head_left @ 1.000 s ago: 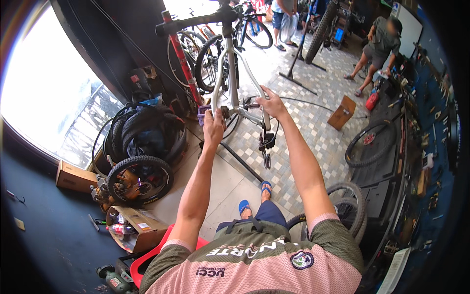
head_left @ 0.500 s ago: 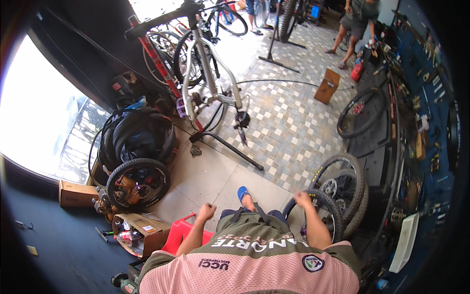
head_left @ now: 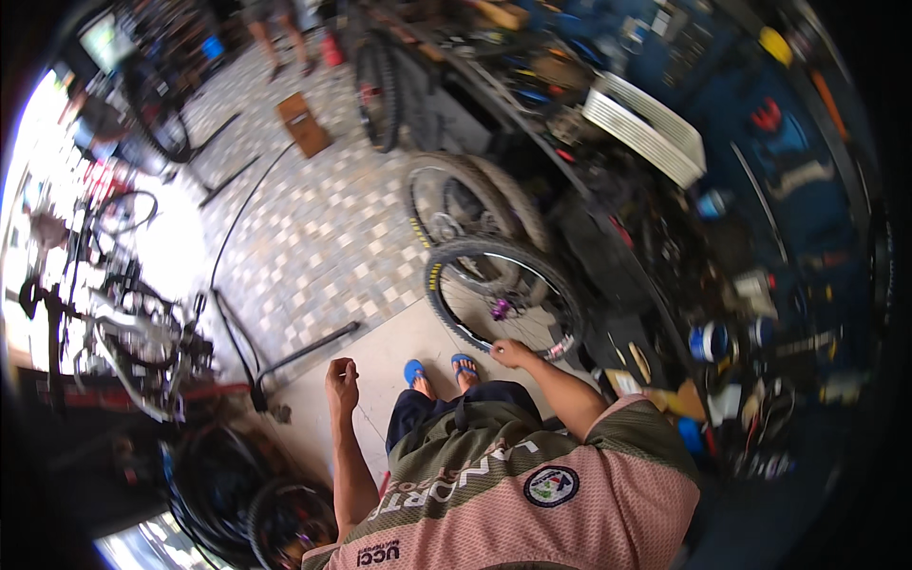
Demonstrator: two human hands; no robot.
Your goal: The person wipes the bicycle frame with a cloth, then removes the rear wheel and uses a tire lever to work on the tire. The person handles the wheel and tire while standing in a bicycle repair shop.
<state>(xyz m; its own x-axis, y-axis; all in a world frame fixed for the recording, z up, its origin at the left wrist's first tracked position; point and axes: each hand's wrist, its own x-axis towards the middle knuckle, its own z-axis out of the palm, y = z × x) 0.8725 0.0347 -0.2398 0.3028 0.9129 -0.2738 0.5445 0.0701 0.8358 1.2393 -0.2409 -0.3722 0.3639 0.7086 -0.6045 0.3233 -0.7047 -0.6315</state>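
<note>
My left hand (head_left: 343, 382) hangs over the pale floor tiles at the left of my body, fingers loosely curled, with nothing visible in it. My right hand (head_left: 513, 353) is closed at the near edge of a bicycle wheel (head_left: 500, 309) with a black tyre and purple hub. It overlaps the tyre in view; I cannot tell whether it touches. What its fingers hold, if anything, is hidden. More bicycle wheels (head_left: 416, 195) lean behind that one, against the dark workbench. My feet in blue flip-flops (head_left: 415, 371) stand on the tiles.
A repair stand's black leg (head_left: 313, 348) crosses the floor at left, beside a silver bicycle frame (head_left: 133, 347). A brown box (head_left: 302, 123) stands farther off. A white plastic basket (head_left: 655, 133) sits on the cluttered bench at right. People are at the far end.
My view has swung right toward the bench and wheels, and the bicycle frame has shifted to the left edge. Both my feet now show. My right hand is lower, by the purple-hubbed wheel's near edge.
</note>
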